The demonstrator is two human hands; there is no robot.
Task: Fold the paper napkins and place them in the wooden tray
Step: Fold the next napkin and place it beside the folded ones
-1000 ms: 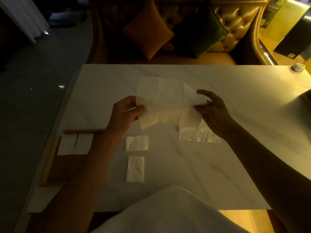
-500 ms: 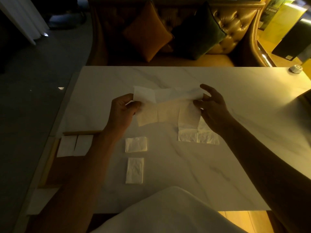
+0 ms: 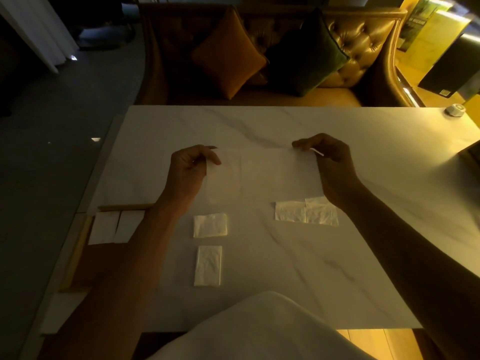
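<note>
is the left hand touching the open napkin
Touching. The head view shows the left hand pinching the top left corner of the open napkin, fingertips over its edge.

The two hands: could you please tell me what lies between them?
In the head view, the opened napkin spans the gap, its top corners pinched by the left hand and right hand.

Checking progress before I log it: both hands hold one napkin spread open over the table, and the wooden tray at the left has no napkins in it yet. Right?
Not quite. The wooden tray already holds two folded napkins, side by side at its far end, as the head view shows. The rest stands: left hand and right hand hold one open napkin over the table.
</note>
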